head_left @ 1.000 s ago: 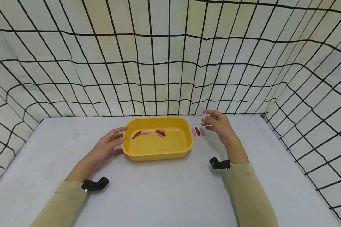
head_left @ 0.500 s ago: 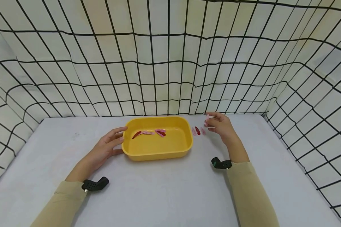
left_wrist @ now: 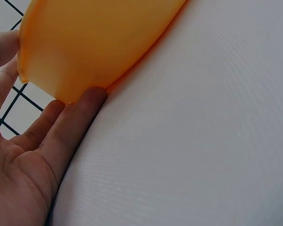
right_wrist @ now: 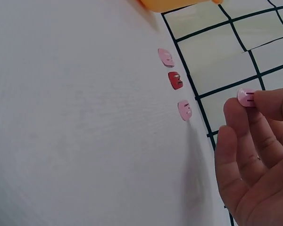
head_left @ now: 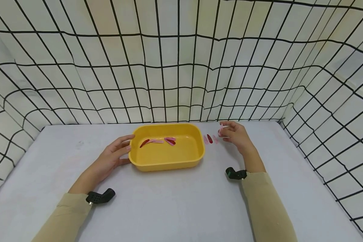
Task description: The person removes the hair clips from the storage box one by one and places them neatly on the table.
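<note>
My left hand rests against the left end of a yellow tray, fingers fairly straight. In the left wrist view, the fingertips touch the tray's outer wall. Just right of the tray, my right hand pinches a small pink hair clip between thumb and finger, raised off the table. On the table beside it lie a pink hair clip, a red one and another pink one, in a row. Inside the tray are several clips, with a red one at the left.
A white-covered table lies under everything. Black wire mesh with pale cloth behind it stands along the back and both sides. Each wrist wears a small black camera.
My right hand has shifted slightly right and toward me with the pink hair clip, which has turned a little between the fingers. The left hand and the tray stay put.
</note>
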A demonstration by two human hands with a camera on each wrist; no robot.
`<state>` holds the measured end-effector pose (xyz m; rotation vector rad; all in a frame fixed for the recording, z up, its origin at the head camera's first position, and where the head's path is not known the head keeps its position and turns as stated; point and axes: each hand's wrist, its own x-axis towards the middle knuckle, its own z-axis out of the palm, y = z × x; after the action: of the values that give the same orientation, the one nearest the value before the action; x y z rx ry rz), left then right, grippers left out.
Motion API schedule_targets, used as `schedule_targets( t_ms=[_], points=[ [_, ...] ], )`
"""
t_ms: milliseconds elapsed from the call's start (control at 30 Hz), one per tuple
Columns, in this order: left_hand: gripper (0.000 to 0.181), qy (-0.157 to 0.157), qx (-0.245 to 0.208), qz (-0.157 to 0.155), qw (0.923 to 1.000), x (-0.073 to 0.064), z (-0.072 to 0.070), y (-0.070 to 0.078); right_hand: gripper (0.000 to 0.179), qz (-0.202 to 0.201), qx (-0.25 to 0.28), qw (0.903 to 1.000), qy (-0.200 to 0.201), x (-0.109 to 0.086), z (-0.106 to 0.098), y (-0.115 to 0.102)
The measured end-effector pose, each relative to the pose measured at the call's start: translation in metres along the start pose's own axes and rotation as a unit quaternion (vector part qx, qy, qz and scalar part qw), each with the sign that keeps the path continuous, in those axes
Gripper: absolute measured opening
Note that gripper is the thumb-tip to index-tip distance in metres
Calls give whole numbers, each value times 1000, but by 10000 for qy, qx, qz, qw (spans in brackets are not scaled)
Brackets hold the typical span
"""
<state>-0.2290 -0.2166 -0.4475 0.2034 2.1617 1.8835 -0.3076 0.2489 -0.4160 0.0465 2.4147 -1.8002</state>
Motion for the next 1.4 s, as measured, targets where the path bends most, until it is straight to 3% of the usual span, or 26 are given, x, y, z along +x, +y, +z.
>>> schedule_targets(
  t_ms=[167,433,1400],
  points=[
    [55,3,-2,4,10000,0,0,0,41,-1,-307,9995,-29,1,0,4],
    [55,14,-24,-9,10000,-1,2,3,37,102,-1256,9919,-134,2,1,9],
    [54,-53,-45,18,10000,-2,0,3,34,468,-2052,9776,-72,1,5,6]
  ],
)
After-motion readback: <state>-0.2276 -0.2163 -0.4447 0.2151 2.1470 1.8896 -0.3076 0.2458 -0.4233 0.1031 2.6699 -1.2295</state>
